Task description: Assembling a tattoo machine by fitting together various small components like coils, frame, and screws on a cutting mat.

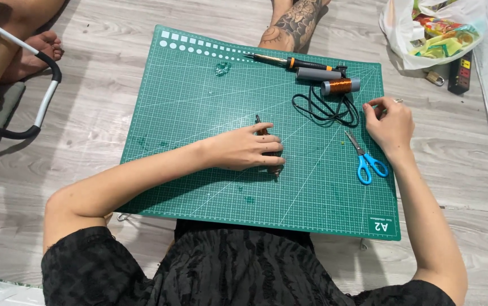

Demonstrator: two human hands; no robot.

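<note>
Where the green gridded cutting mat (198, 113) meets the pale wooden plank floor (102, 68), seated on that floor with the mat's near edge over the lap; left hand (248, 148) laid palm down near the mat's middle, fingers loosely curled over a slim dark pen-like tool (260, 122), its tip poking out past the fingertips toward the far edge and its other end showing below the hand; closed grip or mere cover, cannot tell. Right hand (390, 124) resting near the mat's right edge, fingers bent inward and narrow, fingertips close to the coiled black cord (326, 109); whether anything is pinched there, cannot tell. Just below that hand, blue-handled steel scissors (365, 158) lying shut, blades pointing toward the far edge. Along the far edge, toward the far right corner, an orange-and-black soldering iron (280, 60) lying flat, a grey cylindrical handle (318, 73) just beside it, then a spool of copper wire (340, 86) touching the cord's upper loops. Small green scraps (223, 68) near the far edge, left of the iron. Off the mat, beyond the far right corner, a white plastic bag of colourful packets (436, 28) on the floor; beside it a black power strip (460, 72). Beyond the far edge, a tattooed leg (295, 25); at the far left, another person's bare foot (34, 51).
</note>
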